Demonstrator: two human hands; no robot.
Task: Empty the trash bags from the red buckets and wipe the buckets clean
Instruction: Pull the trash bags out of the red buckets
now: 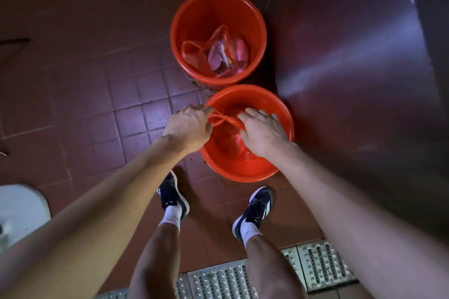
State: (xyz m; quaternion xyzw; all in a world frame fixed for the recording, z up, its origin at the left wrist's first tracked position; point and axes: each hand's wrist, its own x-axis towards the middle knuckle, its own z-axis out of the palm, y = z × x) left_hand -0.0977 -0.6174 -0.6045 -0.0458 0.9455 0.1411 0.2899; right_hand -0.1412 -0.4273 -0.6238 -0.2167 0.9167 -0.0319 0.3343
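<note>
Over the near red bucket (245, 167) on the tiled floor (97, 94), left hand (188, 126) and right hand (261, 133) each grip the red trash bag's (233, 145) handle loops with curled fingers (252, 112)

Steel panel (352, 68) right; floor (97, 31) left

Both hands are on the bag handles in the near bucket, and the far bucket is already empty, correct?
Not quite. In the head view the far bucket still holds a bag of trash. Left hand and right hand do grip the handles in the near bucket.
</note>
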